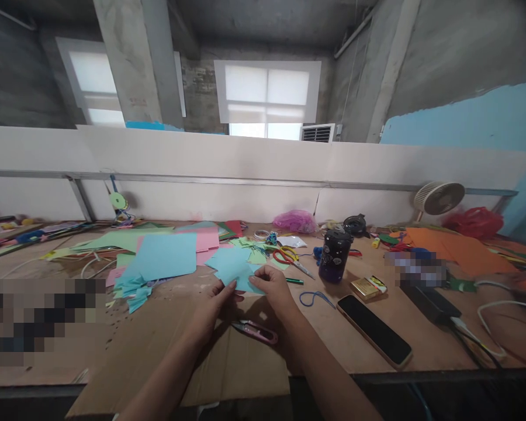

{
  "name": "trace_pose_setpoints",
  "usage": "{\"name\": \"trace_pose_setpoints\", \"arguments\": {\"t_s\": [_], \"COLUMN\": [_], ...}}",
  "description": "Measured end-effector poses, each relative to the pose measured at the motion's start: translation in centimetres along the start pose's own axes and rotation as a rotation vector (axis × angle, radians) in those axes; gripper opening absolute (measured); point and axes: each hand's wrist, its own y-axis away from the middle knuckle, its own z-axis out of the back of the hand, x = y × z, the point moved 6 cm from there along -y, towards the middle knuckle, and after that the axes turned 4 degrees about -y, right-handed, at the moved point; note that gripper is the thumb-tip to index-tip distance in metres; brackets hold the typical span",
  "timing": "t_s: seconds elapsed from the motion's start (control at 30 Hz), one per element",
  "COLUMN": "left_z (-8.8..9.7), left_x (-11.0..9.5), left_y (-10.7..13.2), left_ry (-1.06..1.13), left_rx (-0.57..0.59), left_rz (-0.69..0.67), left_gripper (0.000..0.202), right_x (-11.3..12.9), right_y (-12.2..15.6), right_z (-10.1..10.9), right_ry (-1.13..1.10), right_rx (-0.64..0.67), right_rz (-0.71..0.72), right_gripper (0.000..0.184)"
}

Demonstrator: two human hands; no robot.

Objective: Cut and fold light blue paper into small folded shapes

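Both my hands meet at the middle of the table over a light blue paper piece (235,268). My left hand (214,305) pinches its near left edge with closed fingers. My right hand (275,288) grips its near right edge, fingers curled on the paper. Small pink thread snips (256,331) lie on the cardboard sheet (228,362) just below my hands. A larger light blue sheet (164,255) and small blue scraps (134,290) lie to the left.
Red-handled scissors (289,259), a dark bottle (334,255), a phone (374,329), a small yellow box (368,286) and a blue cord loop (314,299) lie right of my hands. Pink and green sheets (201,237) sit behind; orange paper (451,245), a fan (438,197) and cables (491,327) at right.
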Motion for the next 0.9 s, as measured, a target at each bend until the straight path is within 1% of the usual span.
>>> {"name": "trace_pose_setpoints", "arguments": {"t_s": [0.13, 0.23, 0.33, 0.4, 0.53, 0.6, 0.73, 0.83, 0.9], "left_z": [0.0, 0.0, 0.4, 0.8, 1.5, 1.4, 1.2, 1.6, 2.6], "left_x": [-0.1, -0.2, -0.1, 0.1, -0.2, -0.5, -0.5, 0.1, 0.4], "left_y": [0.1, 0.2, -0.1, -0.4, -0.7, -0.4, 0.6, 1.1, 1.2], "left_ry": [-0.008, -0.023, -0.003, 0.017, -0.022, -0.054, -0.087, -0.070, -0.044], "left_rx": [-0.014, -0.036, -0.094, -0.149, -0.239, -0.250, -0.270, -0.290, -0.330], "left_rz": [0.026, 0.018, 0.003, -0.006, -0.076, -0.096, -0.062, -0.033, -0.025], "left_gripper": [0.034, 0.032, 0.036, 0.039, 0.036, 0.034, 0.036, 0.040, 0.042], "right_x": [0.4, 0.6, 0.6, 0.3, -0.2, -0.1, 0.5, 1.2, 1.8], "right_y": [0.2, 0.3, 0.4, 0.6, 1.1, 1.4, 1.9, 2.2, 2.3], "right_z": [-0.2, -0.3, -0.7, -1.2, -2.0, -2.3, -2.7, -2.4, -1.4], "right_ry": [0.055, 0.057, -0.013, -0.054, -0.031, -0.031, -0.068, -0.073, -0.077], "right_rx": [0.026, 0.028, 0.026, 0.051, 0.116, 0.120, 0.119, 0.089, 0.059], "right_rz": [0.006, 0.000, -0.022, -0.065, -0.144, -0.150, -0.133, -0.135, -0.130], "right_gripper": [0.023, 0.023, 0.026, 0.030, 0.031, 0.031, 0.029, 0.028, 0.027]}}
